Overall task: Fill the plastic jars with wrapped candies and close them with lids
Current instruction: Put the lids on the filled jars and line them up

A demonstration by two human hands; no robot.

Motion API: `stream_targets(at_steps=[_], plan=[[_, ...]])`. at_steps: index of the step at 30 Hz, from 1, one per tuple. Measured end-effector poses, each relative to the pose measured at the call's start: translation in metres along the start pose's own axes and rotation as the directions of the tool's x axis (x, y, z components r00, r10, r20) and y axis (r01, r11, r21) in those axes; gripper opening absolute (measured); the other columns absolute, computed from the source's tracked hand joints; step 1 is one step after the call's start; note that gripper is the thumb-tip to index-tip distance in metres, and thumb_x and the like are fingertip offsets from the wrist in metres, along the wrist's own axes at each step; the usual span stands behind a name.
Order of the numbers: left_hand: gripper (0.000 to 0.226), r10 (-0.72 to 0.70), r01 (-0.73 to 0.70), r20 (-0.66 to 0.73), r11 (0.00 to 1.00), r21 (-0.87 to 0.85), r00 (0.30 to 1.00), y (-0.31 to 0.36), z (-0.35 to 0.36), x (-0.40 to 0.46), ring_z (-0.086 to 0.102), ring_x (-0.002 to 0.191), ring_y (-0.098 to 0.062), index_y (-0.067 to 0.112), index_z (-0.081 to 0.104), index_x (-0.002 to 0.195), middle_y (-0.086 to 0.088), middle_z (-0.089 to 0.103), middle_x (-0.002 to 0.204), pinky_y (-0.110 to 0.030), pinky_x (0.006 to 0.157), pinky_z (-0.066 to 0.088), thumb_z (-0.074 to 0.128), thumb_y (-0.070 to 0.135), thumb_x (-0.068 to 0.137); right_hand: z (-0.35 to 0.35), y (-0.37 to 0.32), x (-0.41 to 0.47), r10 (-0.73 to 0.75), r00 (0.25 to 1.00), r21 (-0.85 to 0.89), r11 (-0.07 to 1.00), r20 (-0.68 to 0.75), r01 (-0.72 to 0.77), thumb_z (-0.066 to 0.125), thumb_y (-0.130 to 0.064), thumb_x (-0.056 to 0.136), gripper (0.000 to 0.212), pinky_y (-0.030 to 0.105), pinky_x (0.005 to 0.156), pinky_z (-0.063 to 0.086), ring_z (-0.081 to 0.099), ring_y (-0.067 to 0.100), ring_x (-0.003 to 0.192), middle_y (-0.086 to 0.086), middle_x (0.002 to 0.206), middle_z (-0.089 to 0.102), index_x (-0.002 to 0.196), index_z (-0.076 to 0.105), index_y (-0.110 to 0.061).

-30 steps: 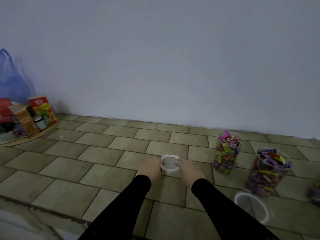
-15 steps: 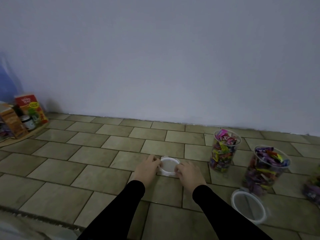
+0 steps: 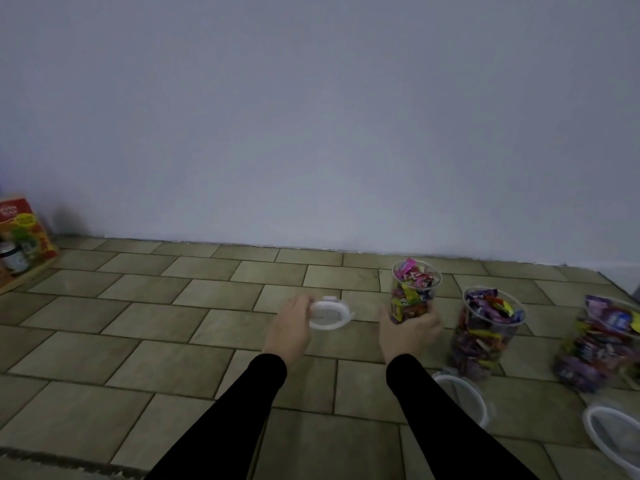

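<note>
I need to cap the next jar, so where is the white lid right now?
In the head view the white lid is near the middle, held in the left hand, left of the nearest candy jar that the right hand grips.

Plain pale grey-blue wall [image 3: 311, 116] meets beige-brown rectangular tiled floor [image 3: 138, 358]; dim flat light; red cardboard box [image 3: 26, 226] in left corner.
</note>
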State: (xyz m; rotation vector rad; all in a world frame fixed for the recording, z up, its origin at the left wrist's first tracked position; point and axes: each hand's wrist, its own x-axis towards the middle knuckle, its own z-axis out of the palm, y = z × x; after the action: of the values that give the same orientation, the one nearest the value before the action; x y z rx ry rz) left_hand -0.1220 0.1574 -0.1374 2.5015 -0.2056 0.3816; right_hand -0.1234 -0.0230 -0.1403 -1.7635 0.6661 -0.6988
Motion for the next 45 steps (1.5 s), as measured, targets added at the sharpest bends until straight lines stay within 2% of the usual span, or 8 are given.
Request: stream_targets(at_steps=[5, 9, 19, 25, 28, 32, 36, 45], plan=[[0.016, -0.042, 0.029, -0.061, 0.981, -0.192, 0.997, 0.018, -0.001, 0.007, 0.053, 0.084, -0.007, 0.025, 0.051, 0.102, 0.007, 0.055, 0.093, -0.018, 0.064, 0.04, 0.037, 0.018, 0.101, 0.001, -0.003, 0.024, -0.056, 0.997, -0.037, 0.998, 0.058, 0.058, 0.081, -0.027, 0.072, 0.103, 0.043, 0.112, 0.027, 0.029, 0.032, 0.137, 0.018, 0.149, 0.028, 0.149, 0.017, -0.006], [0.027, -0.08, 0.045, -0.115, 0.961, -0.273, 0.99, 0.033, -0.002, 0.02, 0.053, 0.088, -0.011, 0.02, 0.052, 0.114, 0.004, 0.056, 0.098, -0.02, 0.063, 0.038, 0.03, 0.031, 0.104, -0.002, 0.0, 0.043, -0.078, 0.993, 0.005, 0.997, 0.09, 0.077, 0.081, -0.026, 0.071, 0.097, 0.045, 0.11, 0.033, 0.038, 0.035, 0.131, 0.018, 0.141, 0.038, 0.146, 0.024, -0.006], [0.032, -0.097, 0.006, -0.193, 0.905, -0.426, 0.976, 0.086, 0.005, 0.063, 0.059, 0.082, -0.02, 0.019, 0.057, 0.104, -0.002, 0.064, 0.088, -0.036, 0.071, 0.046, 0.033, 0.04, 0.102, -0.008, 0.007, 0.054, -0.196, 0.925, -0.094, 0.967, 0.325, 0.238, 0.085, -0.031, 0.067, 0.089, 0.035, 0.102, 0.035, 0.041, 0.029, 0.122, 0.015, 0.129, 0.042, 0.137, 0.038, -0.002], [0.025, -0.117, 0.063, -0.108, 0.91, -0.41, 0.987, 0.119, 0.019, 0.081, 0.05, 0.079, -0.015, 0.019, 0.051, 0.095, 0.001, 0.056, 0.087, -0.014, 0.056, 0.031, 0.032, 0.032, 0.104, -0.007, 0.006, 0.057, -0.147, 0.869, 0.162, 0.984, 0.473, 0.078, 0.084, -0.01, 0.068, 0.083, 0.032, 0.098, 0.044, 0.052, 0.018, 0.115, 0.003, 0.126, 0.05, 0.135, 0.034, -0.009], [0.031, -0.143, 0.098, -0.072, 0.898, -0.429, 0.987, 0.128, 0.022, 0.091, 0.051, 0.08, -0.018, 0.012, 0.054, 0.097, -0.006, 0.058, 0.088, -0.026, 0.061, 0.034, 0.031, 0.032, 0.104, -0.012, 0.003, 0.061, -0.148, 0.837, 0.173, 0.983, 0.528, 0.064, 0.081, -0.008, 0.072, 0.078, 0.023, 0.087, 0.044, 0.053, 0.015, 0.104, 0.0, 0.117, 0.052, 0.132, 0.032, -0.008], [0.036, -0.138, 0.12, -0.026, 0.929, -0.351, 0.99, 0.14, 0.028, 0.104, 0.053, 0.088, -0.024, 0.005, 0.058, 0.104, -0.011, 0.06, 0.095, -0.029, 0.071, 0.037, 0.03, 0.028, 0.104, -0.013, 0.002, 0.07, -0.177, 0.795, 0.177, 0.98, 0.58, 0.089, 0.083, -0.008, 0.07, 0.067, 0.009, 0.073, 0.046, 0.056, 0.013, 0.098, -0.001, 0.11, 0.055, 0.12, 0.038, -0.007], [0.035, -0.137, 0.14, 0.027, 0.974, -0.18, 0.99, 0.147, 0.04, 0.108, 0.048, 0.11, -0.034, 0.005, 0.059, 0.109, -0.018, 0.06, 0.115, -0.038, 0.093, 0.04, 0.027, 0.018, 0.104, -0.01, 0.007, 0.078, -0.178, 0.772, 0.14, 0.983, 0.61, 0.116, 0.088, -0.018, 0.062, 0.075, 0.023, 0.085, 0.05, 0.061, 0.015, 0.106, -0.001, 0.114, 0.062, 0.124, 0.046, -0.01], [0.047, -0.222, 0.224, 0.028, 0.969, -0.107, 0.975, 0.149, 0.053, 0.117, 0.058, 0.1, -0.03, 0.001, 0.066, 0.099, -0.015, 0.067, 0.104, -0.038, 0.092, 0.044, 0.03, 0.031, 0.104, -0.011, 0.011, 0.082, -0.207, 0.756, 0.169, 0.977, 0.621, 0.129, 0.086, -0.009, 0.063, 0.081, 0.022, 0.089, 0.046, 0.057, 0.012, 0.109, -0.001, 0.12, 0.058, 0.13, 0.04, -0.014]])
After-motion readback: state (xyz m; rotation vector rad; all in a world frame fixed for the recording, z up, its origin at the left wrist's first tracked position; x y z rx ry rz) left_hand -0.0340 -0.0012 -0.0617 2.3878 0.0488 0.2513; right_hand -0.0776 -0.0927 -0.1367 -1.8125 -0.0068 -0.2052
